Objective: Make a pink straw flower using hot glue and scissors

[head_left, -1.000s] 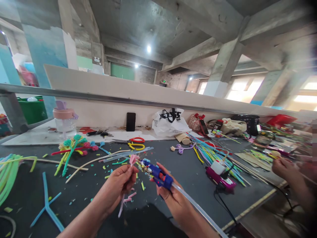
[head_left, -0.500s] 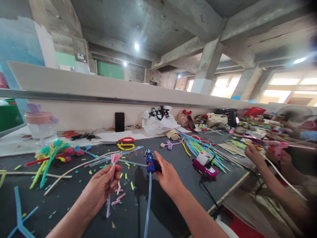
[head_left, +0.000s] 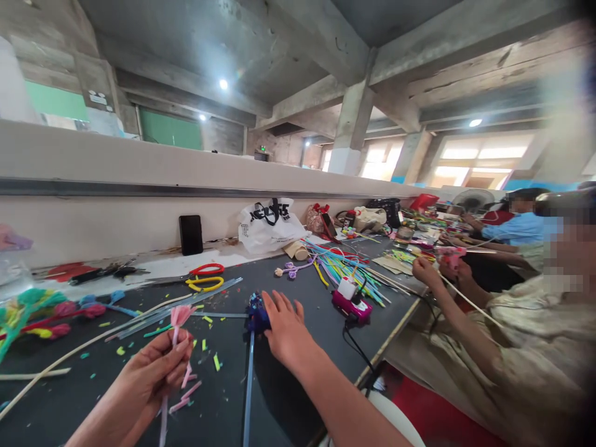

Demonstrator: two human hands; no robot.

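My left hand (head_left: 161, 366) is closed in a pinch on a pink pipe-cleaner flower (head_left: 180, 315). Its pale lilac stem (head_left: 164, 419) hangs below the fingers, and the pink tuft points upward. My right hand (head_left: 288, 329) rests against a dark blue glue gun (head_left: 259, 315), with its fingers stretched and apart; the thumb is hidden. A long translucent glue stick (head_left: 249, 388) runs from the gun toward me. Short pink pieces (head_left: 186, 396) and yellow-green scraps (head_left: 216, 362) lie between the two hands.
Yellow-and-red-handled scissors (head_left: 199, 284), a phone (head_left: 190, 234) and a white bag (head_left: 270, 226) are along the back. Coloured stems (head_left: 335, 264) and a purple power strip (head_left: 351, 306) lie to the right. Beyond, a co-worker's hand (head_left: 424, 273) is beside a pink glue gun (head_left: 451, 256).
The view has swung to the right, bringing more co-workers into sight. My right hand's fingers have spread and come over the glue gun. My left hand still grips the pink flower.
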